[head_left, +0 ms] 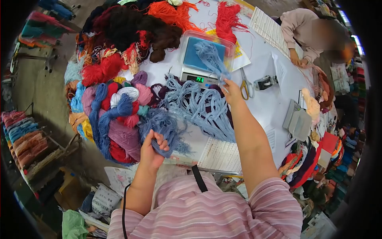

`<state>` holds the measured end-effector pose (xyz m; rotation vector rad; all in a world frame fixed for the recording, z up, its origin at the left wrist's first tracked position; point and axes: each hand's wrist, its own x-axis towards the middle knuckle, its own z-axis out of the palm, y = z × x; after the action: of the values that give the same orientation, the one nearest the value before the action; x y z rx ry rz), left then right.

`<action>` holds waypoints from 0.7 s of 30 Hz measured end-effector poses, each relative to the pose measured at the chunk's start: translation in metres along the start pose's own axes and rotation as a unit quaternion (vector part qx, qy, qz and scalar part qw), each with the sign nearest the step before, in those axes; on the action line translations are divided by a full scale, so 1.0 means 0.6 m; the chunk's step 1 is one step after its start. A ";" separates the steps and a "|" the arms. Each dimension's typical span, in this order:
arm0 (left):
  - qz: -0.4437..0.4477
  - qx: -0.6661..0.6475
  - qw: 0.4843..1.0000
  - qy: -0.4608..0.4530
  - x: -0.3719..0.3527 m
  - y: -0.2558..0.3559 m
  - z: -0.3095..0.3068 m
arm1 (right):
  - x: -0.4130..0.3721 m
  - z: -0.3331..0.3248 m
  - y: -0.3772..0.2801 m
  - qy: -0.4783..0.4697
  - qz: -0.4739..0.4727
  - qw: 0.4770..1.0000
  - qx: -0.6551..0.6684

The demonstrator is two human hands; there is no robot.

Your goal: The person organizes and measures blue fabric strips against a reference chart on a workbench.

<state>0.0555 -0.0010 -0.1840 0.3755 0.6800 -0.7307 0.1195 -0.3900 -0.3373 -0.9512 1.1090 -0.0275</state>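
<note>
Striped pink shirt (207, 211) is filling the space right below us, and we're watching the white table (262, 109) spreading beyond. Coloured yarn heap (121, 109) is bulging leftward, light-blue yarn (191, 99) is sprawling centrally, a slate-blue bundle (158, 119) is resting between! Further up, the scale (193, 77) is carrying a pale blue skein (209, 55) in its clear tray (229, 51). Our right hand (232, 92) is pinching the skein's near end; our left hand (153, 151) is hovering loosely half-curled by the bundle, touching or not, we can't tell. Scissors (246, 83) are lying just beside our right hand.

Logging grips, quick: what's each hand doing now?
Left hand: loosely curled at darker blue yarn; grip unclear.
Right hand: closed on the pale blue skein over the scale.
</note>
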 end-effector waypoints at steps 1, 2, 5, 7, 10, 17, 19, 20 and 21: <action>-0.001 -0.016 0.999 -0.038 -0.009 0.000 0.015 | -0.003 -0.006 0.000 0.004 -0.001 1.000 0.011; 0.005 -0.034 0.997 -0.072 -0.018 0.002 0.029 | -0.008 -0.015 -0.005 0.005 -0.026 0.999 0.029; 0.035 -0.071 0.972 -0.223 -0.042 0.000 0.077 | -0.101 0.005 -0.070 0.022 -0.224 0.974 -0.039; 0.037 -0.052 0.924 -0.376 -0.041 0.006 0.103 | -0.189 0.023 -0.120 -0.011 -0.445 0.878 -0.179; 0.071 -0.039 0.895 -0.439 -0.069 -0.001 0.144 | -0.375 0.080 -0.206 -0.091 -0.296 0.940 -0.142; 0.113 0.039 0.838 -0.532 -0.166 -0.029 0.233 | -0.708 0.183 -0.264 -0.290 -0.329 0.845 -0.306; 0.085 0.034 0.840 -0.535 -0.194 -0.042 0.249 | -0.764 0.191 -0.248 -0.296 -0.385 0.788 -0.380; 0.085 0.036 0.838 -0.538 -0.206 -0.047 0.253 | -0.793 0.190 -0.235 -0.298 -0.378 0.775 -0.410; 0.077 0.004 0.839 -0.539 -0.218 -0.050 0.255 | -0.817 0.183 -0.217 -0.285 -0.383 0.779 -0.406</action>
<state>0.0290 -0.0401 0.0136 -0.0198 -0.4260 -0.6645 0.0198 -0.1766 0.1247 -1.9896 0.0496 0.0828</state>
